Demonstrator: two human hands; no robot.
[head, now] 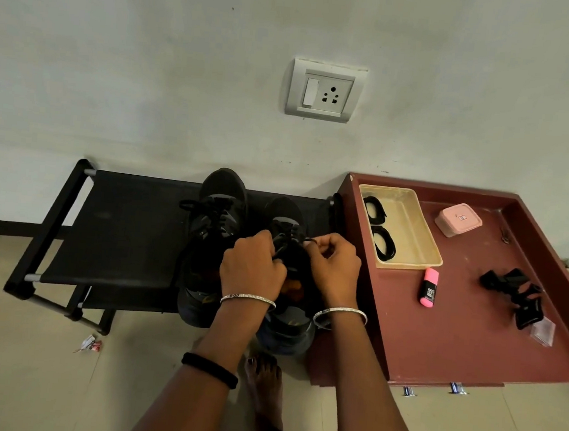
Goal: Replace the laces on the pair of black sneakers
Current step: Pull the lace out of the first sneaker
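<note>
Two black sneakers stand side by side on a low black rack [113, 234], toes toward the wall. The left sneaker [216, 216] still has its black lace threaded and loose. Both hands are over the right sneaker [287, 222]. My left hand [254, 267] grips the shoe's upper by the eyelets, fingers curled. My right hand [335, 264] pinches a black lace end [308, 240] at the tongue. Two coiled black laces [382, 242] lie in a beige tray [413, 226] to the right.
The beige tray sits on a maroon table [455, 333], along with a pink box [458, 219], a pink highlighter [429, 285] and a black clip-like object [517, 294]. A wall socket [325, 91] is above the rack. My bare foot [263, 382] and a scrap of litter [89, 343] are on the tiled floor.
</note>
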